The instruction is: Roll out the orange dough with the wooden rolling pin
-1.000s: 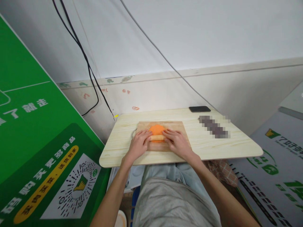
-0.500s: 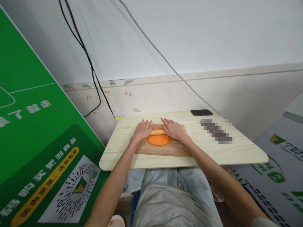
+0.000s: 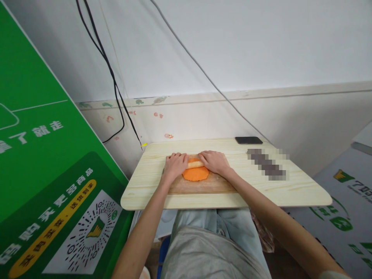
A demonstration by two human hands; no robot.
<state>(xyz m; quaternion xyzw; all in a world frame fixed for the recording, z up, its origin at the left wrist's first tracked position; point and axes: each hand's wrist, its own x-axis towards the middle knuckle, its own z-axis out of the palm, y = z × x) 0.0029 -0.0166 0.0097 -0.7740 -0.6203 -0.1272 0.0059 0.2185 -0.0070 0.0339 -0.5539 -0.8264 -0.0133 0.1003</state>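
A flat round of orange dough (image 3: 195, 175) lies on a brown wooden cutting board (image 3: 203, 187). Across the dough's far edge rests a pale wooden rolling pin (image 3: 195, 164), of which only the middle shows. My left hand (image 3: 174, 165) covers its left end and my right hand (image 3: 214, 161) covers its right end. Both hands press down with fingers curled over the pin.
The board sits on a light wooden tabletop (image 3: 261, 192) over my lap. A black phone (image 3: 248, 140) lies at the far right corner, with a blurred dark object (image 3: 267, 164) beside it. A green printed panel (image 3: 43, 155) stands at the left, and cables (image 3: 116, 89) hang on the wall.
Both hands pushed the rolling pin from the near edge of the dough to its far edge. The fingers then went from stretched flat to curled.
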